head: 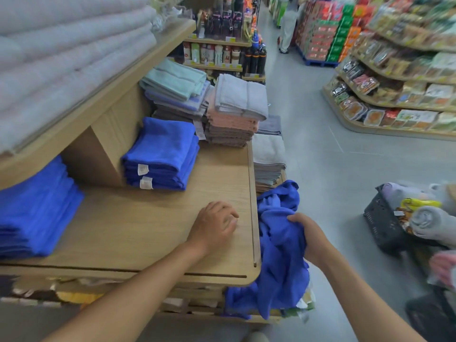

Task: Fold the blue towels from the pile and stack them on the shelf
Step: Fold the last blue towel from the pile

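Right hand (309,236) closed on the crumpled blue towel pile (280,255), hanging off the shelf (148,230) edge. Left hand (213,225) loosely curled, empty, on the bare wood just beside. Risk: dragging several towels together, dropping some to the floor.

**A Big Shop**

This is looking like a shop. Folded towels (237,112) are sitting in neat piles on a wooden shelf (172,218), some with little tags. Across the aisle (320,144), long racks (394,95) are holding lots of packed food. Bottles (217,54) are standing in rows farther back. A basket (385,223) is sitting on the floor, and a shopper (290,23) is standing far off.
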Motion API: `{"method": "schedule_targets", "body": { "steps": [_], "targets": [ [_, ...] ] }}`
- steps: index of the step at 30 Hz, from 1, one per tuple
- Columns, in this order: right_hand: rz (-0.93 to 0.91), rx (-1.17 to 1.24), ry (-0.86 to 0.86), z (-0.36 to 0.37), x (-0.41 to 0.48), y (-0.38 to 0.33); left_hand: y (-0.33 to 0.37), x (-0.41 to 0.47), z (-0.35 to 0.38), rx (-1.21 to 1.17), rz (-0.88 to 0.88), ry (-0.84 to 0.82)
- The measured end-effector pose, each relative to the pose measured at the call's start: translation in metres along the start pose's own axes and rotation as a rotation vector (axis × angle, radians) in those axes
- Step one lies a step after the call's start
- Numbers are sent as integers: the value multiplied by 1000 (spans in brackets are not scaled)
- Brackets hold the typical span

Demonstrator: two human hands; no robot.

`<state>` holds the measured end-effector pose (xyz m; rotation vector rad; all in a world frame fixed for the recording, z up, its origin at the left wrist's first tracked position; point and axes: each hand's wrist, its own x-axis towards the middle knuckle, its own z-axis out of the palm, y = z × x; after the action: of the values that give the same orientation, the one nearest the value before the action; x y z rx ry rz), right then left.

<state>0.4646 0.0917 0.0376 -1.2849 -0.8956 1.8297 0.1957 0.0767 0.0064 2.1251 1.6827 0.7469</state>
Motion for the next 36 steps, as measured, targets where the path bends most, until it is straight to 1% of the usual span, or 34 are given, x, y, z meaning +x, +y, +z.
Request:
{"method": "schedule_targets", "body": {
  "steps": [2,4,6,8,10,12,14,15,17,18,20,22,25,27,30,33,36],
  "targets": [
    [3,148,40,18,-13,-16,20,-10,-5,-183,-8,7],
    [-33,214,83,39,-23,-28,42,-23,-7,-375,-31,-20],
    [-90,219,110,66,-32,-37,63,-33,-8,-544,-62,-73],
    [-151,181,42,100,-44,-48,78,-41,-10,-734,-103,-61],
    [-232,68,-38,126,-52,-56,85,-45,-18,-894,-177,68],
    [-308,-31,-27,138,-58,-57,81,-46,-36,-992,-241,232],
    [-378,-120,-51,139,-62,-53,69,-47,-62,-1063,-291,348],
    [-412,-202,-57,138,-65,-48,61,-48,-78,-1085,-312,392],
    [-469,-474,15,132,-62,-28,40,-50,-110,-1079,-348,439],
    [-471,-650,87,127,-58,-14,28,-52,-125,-1033,-357,442],
    [-416,-995,206,116,-51,16,2,-58,-150,-877,-339,414],
    [-366,-1145,254,107,-52,41,-21,-69,-165,-716,-298,369],
    [-360,-1250,342,106,-53,55,-48,-91,-171,-483,-242,279],
    [-360,-1263,383,106,-55,56,-65,-104,-172,-407,-236,266],
    [-349,-1291,366,96,-57,53,-83,-117,-178,-448,-308,271],
    [-351,-1316,337,92,-54,42,-85,-124,-182,-442,-332,182],
    [-351,-1228,382,96,-46,10,-79,-125,-185,-555,-383,96]
  ]
}}
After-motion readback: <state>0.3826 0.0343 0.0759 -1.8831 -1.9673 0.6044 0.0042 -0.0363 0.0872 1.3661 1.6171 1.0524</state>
